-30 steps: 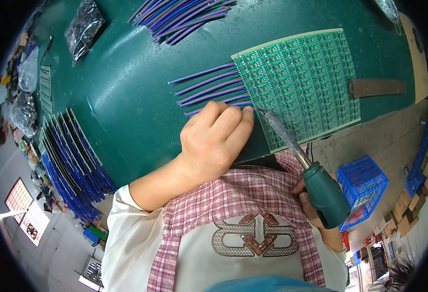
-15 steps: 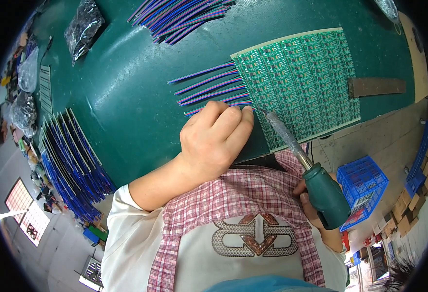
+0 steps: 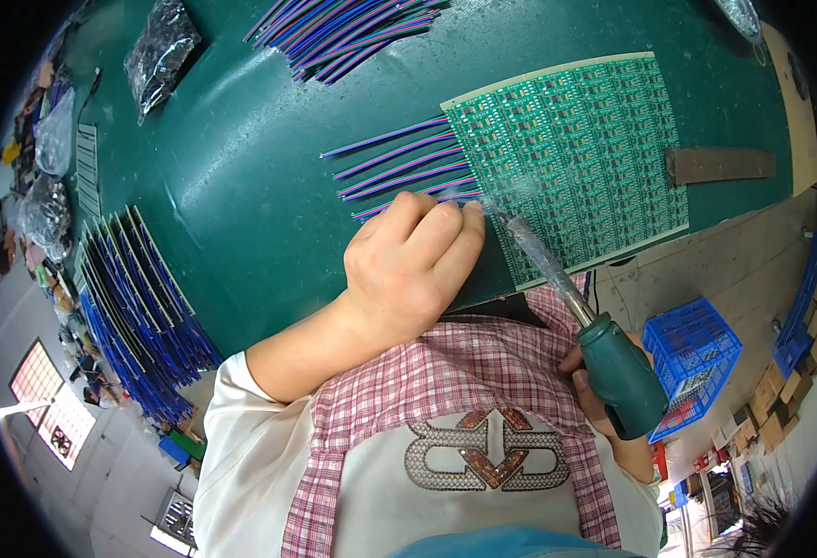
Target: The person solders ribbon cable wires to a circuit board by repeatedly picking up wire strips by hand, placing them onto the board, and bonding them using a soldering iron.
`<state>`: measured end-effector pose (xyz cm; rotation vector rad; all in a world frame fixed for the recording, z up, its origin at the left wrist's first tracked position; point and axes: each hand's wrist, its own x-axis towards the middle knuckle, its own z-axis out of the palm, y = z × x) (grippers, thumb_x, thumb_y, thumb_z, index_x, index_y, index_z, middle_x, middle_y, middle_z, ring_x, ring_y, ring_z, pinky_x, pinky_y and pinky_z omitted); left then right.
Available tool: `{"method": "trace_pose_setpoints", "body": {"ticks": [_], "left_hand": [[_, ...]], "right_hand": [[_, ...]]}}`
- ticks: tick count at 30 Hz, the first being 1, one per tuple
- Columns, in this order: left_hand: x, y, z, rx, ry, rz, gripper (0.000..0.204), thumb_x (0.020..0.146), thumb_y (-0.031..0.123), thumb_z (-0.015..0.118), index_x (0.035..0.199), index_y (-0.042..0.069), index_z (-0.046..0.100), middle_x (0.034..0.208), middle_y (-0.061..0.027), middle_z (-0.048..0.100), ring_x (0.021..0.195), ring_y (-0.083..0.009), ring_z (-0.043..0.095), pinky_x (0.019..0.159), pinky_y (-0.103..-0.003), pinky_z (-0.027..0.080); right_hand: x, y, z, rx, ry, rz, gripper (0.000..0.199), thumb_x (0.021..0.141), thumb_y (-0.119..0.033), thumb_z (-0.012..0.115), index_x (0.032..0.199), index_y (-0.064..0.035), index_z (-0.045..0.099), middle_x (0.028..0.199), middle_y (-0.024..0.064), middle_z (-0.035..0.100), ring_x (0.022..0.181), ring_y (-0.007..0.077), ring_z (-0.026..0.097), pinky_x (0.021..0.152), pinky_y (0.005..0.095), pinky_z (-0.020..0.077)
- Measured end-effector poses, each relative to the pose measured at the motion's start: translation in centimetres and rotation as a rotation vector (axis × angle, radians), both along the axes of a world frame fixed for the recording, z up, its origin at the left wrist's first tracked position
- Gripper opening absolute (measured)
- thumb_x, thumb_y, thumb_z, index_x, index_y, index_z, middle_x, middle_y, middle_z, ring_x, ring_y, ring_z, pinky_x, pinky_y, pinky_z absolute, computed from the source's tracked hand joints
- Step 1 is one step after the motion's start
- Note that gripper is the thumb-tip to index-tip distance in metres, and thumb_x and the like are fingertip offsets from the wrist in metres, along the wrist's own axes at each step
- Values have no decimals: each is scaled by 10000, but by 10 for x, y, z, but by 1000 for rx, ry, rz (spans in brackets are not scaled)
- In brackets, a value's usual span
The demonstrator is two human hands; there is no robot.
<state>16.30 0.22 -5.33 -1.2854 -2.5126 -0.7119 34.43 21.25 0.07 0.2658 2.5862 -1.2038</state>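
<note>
Smoke curls up where the tip of a soldering iron (image 3: 580,312) meets the left edge of a green circuit board panel (image 3: 585,149) lying on a dark green tabletop (image 3: 241,186). The person's right hand (image 3: 590,391) has its grip wrapped around the iron's green handle, low at the right of the frame, just in front of a pink checked shirt. The left hand (image 3: 413,270) rests on the tabletop beside the board, its fingers curled together with the fingertips pressed down at the ends of the striped ribbon wires (image 3: 395,163), just beside the iron's tip; whether they pinch a wire cannot be told. Five or so of these wires fan out to the left from the board's edge. A loose bundle of the same wires (image 3: 343,28) lies at the top of the tabletop, well apart. A brown strip (image 3: 720,165) lies across the board's right side. Rows of blue-wired pieces (image 3: 130,298) are stacked at the left edge. A blue plastic crate (image 3: 697,353) stands on the floor at the right.
</note>
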Motion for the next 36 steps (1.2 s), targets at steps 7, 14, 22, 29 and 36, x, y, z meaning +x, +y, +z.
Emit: {"method": "trace_pose_setpoints", "body": {"ticks": [7, 14, 22, 29, 36], "left_hand": [[1, 1, 0, 0, 17, -5, 303, 624, 21, 729, 927, 16, 717, 807, -38, 623, 695, -177, 602, 552, -282, 497], [-1, 0, 0, -2, 24, -7, 293, 630, 31, 720, 922, 10, 717, 805, -39, 620, 690, -177, 598, 545, -284, 492], [1, 0, 5, -43, 19, -19, 288, 654, 37, 712, 940, 13, 711, 822, -43, 614, 714, -186, 602, 560, -279, 491], [-59, 2, 32, -25, -15, 80, 181, 753, 72, 718, 930, 69, 681, 931, -85, 596, 855, -282, 568, 715, -393, 491], [-127, 9, -3, -89, 136, 179, 111, 800, 52, 711, 908, 66, 691, 893, -78, 640, 823, -286, 603, 734, -367, 487]], "right_hand": [[6, 1, -7, -57, -28, -82, 31, 753, -52, 676, 783, -50, 682, 780, 73, 681, 703, 242, 589, 657, 350, 461], [-1, -5, 0, -182, -66, -243, 143, 764, -149, 731, 888, -89, 696, 713, 30, 700, 622, 204, 687, 575, 312, 529], [-7, -7, -6, -202, 39, -288, 121, 814, -177, 700, 873, -74, 675, 722, 24, 703, 636, 189, 686, 599, 297, 526], [7, 2, -17, -235, 71, -214, 131, 829, -186, 702, 892, -78, 662, 741, 20, 694, 652, 196, 675, 617, 308, 512], [4, 0, -17, -221, 118, -166, 302, 860, -142, 702, 1083, 8, 565, 775, 53, 700, 681, 166, 701, 633, 280, 534]]}}
